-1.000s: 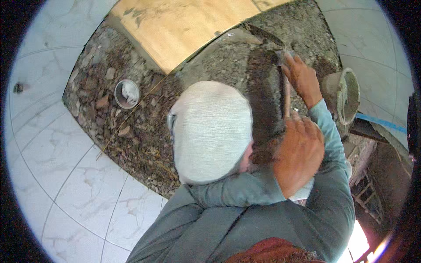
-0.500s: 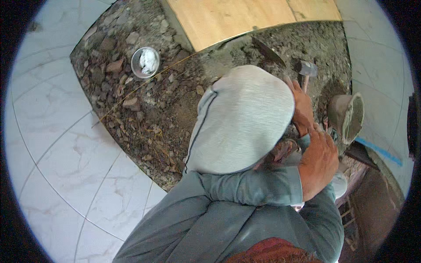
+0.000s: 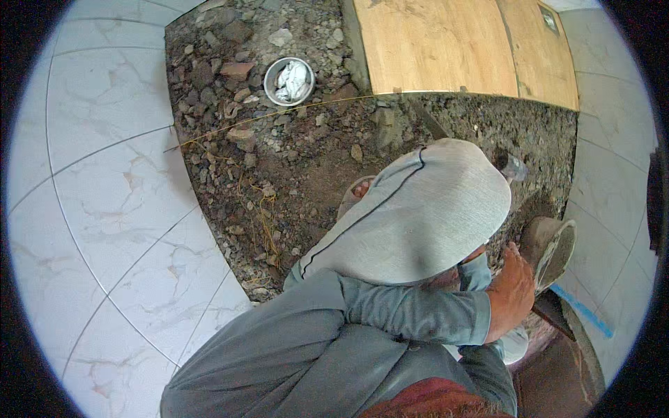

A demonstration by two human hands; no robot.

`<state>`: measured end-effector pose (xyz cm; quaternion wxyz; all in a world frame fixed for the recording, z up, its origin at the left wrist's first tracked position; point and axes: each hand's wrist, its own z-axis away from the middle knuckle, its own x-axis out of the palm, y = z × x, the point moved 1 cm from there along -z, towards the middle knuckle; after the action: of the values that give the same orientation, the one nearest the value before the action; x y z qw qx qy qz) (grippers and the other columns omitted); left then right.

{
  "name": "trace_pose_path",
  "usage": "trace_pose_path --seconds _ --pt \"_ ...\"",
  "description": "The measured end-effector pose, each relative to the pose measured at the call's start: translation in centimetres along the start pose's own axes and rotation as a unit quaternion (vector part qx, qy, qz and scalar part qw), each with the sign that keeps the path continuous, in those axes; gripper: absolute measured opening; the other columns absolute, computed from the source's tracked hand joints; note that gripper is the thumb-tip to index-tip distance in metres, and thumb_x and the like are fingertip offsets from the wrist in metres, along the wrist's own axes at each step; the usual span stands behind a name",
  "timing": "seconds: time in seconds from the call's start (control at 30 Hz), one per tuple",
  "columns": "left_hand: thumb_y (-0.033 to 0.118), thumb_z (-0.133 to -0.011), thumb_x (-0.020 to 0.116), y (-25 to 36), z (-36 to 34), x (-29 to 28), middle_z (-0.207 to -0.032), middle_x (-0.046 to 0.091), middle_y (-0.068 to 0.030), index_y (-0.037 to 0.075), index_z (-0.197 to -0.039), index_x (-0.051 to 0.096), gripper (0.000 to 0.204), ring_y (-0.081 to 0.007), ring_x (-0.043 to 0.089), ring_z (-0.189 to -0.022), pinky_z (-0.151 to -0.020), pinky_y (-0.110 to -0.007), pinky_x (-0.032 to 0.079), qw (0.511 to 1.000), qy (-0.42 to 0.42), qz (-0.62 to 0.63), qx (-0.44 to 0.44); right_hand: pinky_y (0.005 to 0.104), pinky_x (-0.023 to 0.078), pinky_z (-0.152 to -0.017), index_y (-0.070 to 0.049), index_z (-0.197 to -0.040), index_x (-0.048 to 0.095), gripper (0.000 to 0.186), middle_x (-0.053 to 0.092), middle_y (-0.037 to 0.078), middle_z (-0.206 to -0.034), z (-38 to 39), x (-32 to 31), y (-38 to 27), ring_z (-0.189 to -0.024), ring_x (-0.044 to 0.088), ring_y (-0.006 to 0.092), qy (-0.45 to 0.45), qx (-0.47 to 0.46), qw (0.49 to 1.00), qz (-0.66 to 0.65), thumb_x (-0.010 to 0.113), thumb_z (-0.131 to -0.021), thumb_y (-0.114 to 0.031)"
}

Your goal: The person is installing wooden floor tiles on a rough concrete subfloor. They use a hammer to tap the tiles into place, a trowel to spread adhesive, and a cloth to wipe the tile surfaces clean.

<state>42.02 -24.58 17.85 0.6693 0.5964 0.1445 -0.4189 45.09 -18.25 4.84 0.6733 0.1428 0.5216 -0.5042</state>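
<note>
My left hand (image 3: pixel 510 292) reaches across from the grey-green sleeve at the right, its fingers stretched out near the rim of a tilted, cement-smeared bucket (image 3: pixel 535 245). Nothing shows in its grip. Only a sliver of my right hand (image 3: pixel 476 253) shows past my raised knee in pale grey trousers; its fingers are hidden. Beyond the knee lies a hammer (image 3: pixel 512 167), its dark head and greyish end visible and most of its handle covered. A dark flat blade (image 3: pixel 425 117), perhaps a trowel, rests on the rubble farther off.
Broken stones and soil (image 3: pixel 306 167) cover the ground before me. A metal bowl (image 3: pixel 268 83) with white crumpled material stands far left. A yellow string (image 3: pixel 244 119) crosses the rubble. Wood-coloured boards or tiles (image 3: pixel 439 49), white marbled tiles (image 3: pixel 132 230) and a blue strip (image 3: pixel 584 311) border it.
The view has shifted, so the scene sits lower and farther right. My right hand, visible before near the hammer, is now mostly behind the knee. My left hand no longer overlaps it.
</note>
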Motion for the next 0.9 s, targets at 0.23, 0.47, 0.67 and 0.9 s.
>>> trace_pose_path --seconds 0.23,0.47,0.67,0.9 --pt "0.019 -0.093 0.055 -1.5 1.0 -1.8 -0.113 0.07 -0.0253 -0.002 -0.109 0.073 0.032 -0.0396 0.065 -0.111 -0.095 -0.054 0.046 0.995 0.08 -0.032 0.05 0.053 0.057 -0.077 -0.011 -0.135 0.054 0.045 0.071 0.02 -0.109 0.1 0.0 0.7 -0.092 0.07 0.0444 0.003 -0.077 0.994 -0.08 0.067 -0.093 -0.024" --pt "0.019 -0.091 0.058 -3.8 1.5 -4.8 -0.101 0.07 -0.0167 0.0 -0.108 0.069 0.028 -0.0331 0.065 -0.103 -0.091 -0.049 0.049 0.987 0.13 -0.06 0.075 0.0517 0.056 -0.08 -0.012 -0.133 0.056 0.043 0.069 0.024 -0.11 1.8 -1.0 1.6 -0.095 0.069 0.0441 0.028 0.027 0.999 0.013 0.067 -0.098 -0.033" --pt "0.02 -0.093 0.058 -3.9 1.2 -6.2 -0.105 0.071 -0.0191 0.001 -0.11 0.07 0.028 -0.038 0.065 -0.109 -0.098 -0.052 0.047 0.989 0.083 -0.053 0.109 0.0519 0.055 -0.074 -0.013 -0.138 0.052 0.048 0.072 0.02 -0.098 1.9 0.5 2.6 -0.091 0.068 0.047 -0.049 0.095 0.991 0.079 0.064 -0.1 -0.04" --pt "0.016 -0.091 0.057 -3.1 0.5 -7.2 -0.136 0.059 -0.029 -0.006 -0.126 0.063 0.042 -0.0457 0.051 -0.133 -0.114 -0.055 0.035 0.999 -0.024 -0.034 0.02 0.0362 0.059 -0.078 -0.015 -0.14 0.06 0.042 0.071 0.009 -0.103 5.7 -5.9 -0.9 -0.088 0.072 0.0223 0.056 0.011 0.988 0.147 0.065 -0.101 -0.03"
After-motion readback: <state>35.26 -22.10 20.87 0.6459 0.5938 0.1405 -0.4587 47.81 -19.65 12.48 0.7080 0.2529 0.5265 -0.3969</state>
